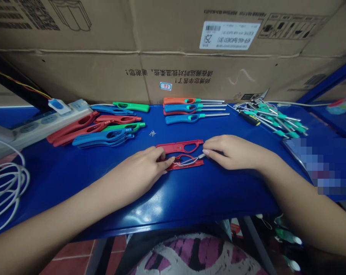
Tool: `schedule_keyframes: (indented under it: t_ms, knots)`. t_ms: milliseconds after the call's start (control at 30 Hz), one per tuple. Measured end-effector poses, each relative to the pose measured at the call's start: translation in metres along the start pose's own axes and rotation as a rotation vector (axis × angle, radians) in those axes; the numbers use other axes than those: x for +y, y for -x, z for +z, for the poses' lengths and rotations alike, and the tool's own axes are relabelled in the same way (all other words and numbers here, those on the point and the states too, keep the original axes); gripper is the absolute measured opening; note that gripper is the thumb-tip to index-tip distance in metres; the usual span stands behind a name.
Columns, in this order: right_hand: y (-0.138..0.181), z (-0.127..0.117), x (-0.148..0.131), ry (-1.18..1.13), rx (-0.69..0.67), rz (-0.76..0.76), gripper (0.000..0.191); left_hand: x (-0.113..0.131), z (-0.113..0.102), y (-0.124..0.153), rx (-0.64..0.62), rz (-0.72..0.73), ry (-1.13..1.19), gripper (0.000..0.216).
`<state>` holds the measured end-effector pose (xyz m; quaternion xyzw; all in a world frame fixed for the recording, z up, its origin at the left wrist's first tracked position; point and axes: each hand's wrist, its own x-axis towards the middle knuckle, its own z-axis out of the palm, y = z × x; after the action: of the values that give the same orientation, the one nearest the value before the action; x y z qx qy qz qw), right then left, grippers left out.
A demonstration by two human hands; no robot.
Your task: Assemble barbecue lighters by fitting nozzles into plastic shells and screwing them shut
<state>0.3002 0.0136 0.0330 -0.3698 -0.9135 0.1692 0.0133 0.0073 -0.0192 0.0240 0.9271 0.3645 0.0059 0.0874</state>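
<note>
Two red handle halves of a long-necked lighter lie on the blue table. One red half (pixel 178 147) lies farther from me. The nearer red half (pixel 196 164) has thin wires and a slim clear part (pixel 187 162) lying in it. My left hand (pixel 147 166) is closed on the left end of the nearer half, thumb pressed by the wires, with its fingers beside the farther half. At the right end, my right hand (pixel 230 151) pinches a small metal tube (pixel 202 156) joined to the wires. Its far fingers are partly hidden.
Loose coloured handle shells (pixel 104 137) and a power strip (pixel 46 128) are at left. Small screws (pixel 152 133) lie mid-table. Assembled lighters (pixel 181 119) line the back. At right are metal-tube parts (pixel 276 118), a yellow-black screwdriver (pixel 249 118) and a phone-like device (pixel 319 164).
</note>
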Motion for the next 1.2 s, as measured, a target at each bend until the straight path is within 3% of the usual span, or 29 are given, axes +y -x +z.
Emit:
schedule_keyframes:
  t_ms: [467, 833, 1000, 1200]
  knots:
    - [0.003, -0.001, 0.006, -0.216, 0.006, -0.018, 0.009, -0.012, -0.006, -0.001, 0.038, 0.016, 0.063, 0.027]
    - [0.002, -0.001, -0.004, 0.073, 0.056, 0.063, 0.01, -0.011, -0.004, -0.002, 0.02, 0.006, 0.114, 0.027]
    - [0.001, 0.0, -0.009, 0.219, 0.06, 0.012, 0.02, -0.009, -0.001, -0.002, 0.042, 0.019, 0.113, 0.028]
    - [0.001, 0.002, -0.006, 0.064, 0.045, 0.026, 0.017, -0.006, 0.001, -0.002, 0.04, 0.002, 0.121, 0.029]
